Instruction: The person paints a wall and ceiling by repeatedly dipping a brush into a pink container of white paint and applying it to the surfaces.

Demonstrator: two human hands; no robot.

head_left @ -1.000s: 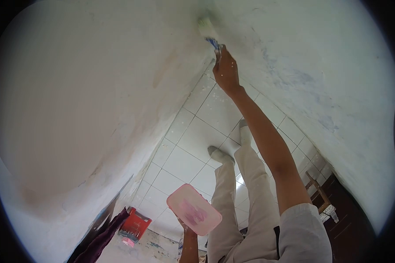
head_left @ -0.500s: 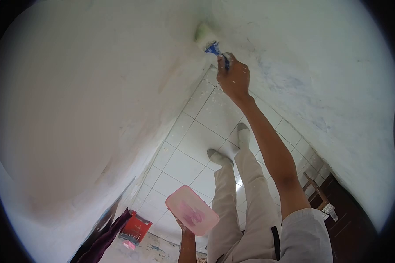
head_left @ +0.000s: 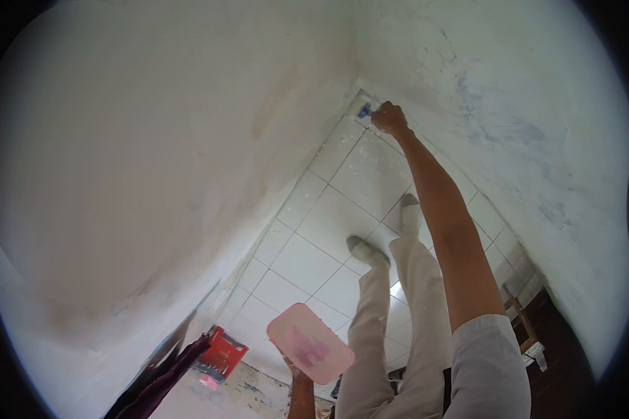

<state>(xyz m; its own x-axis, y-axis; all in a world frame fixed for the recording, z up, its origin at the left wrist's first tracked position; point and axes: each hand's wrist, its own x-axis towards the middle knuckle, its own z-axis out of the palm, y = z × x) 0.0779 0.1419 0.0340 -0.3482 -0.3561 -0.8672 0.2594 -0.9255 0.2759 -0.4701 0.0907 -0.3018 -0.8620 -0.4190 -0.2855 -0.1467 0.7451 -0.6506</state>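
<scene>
My right hand (head_left: 390,119) is closed round the handle of a brush (head_left: 363,110) with a blue part and pale bristles. The brush is low in the corner, where the two pale walls meet the tiled floor. My left hand (head_left: 293,368) holds a pink-rimmed plastic container (head_left: 311,343) from below and behind, near the bottom of the view. A pink-purple patch shows on the container. Most of the left hand's fingers are hidden by it.
Walls rise at left (head_left: 154,153) and right (head_left: 524,133). White floor tiles (head_left: 304,258) lie between them. A red tray (head_left: 221,355) and dark purple cloth (head_left: 164,384) are at lower left, a wooden item (head_left: 521,318) at lower right. My legs stand at lower centre.
My right hand has moved the brush down the corner to near the floor. The container stays in my left hand, and the whole view has shifted slightly.
</scene>
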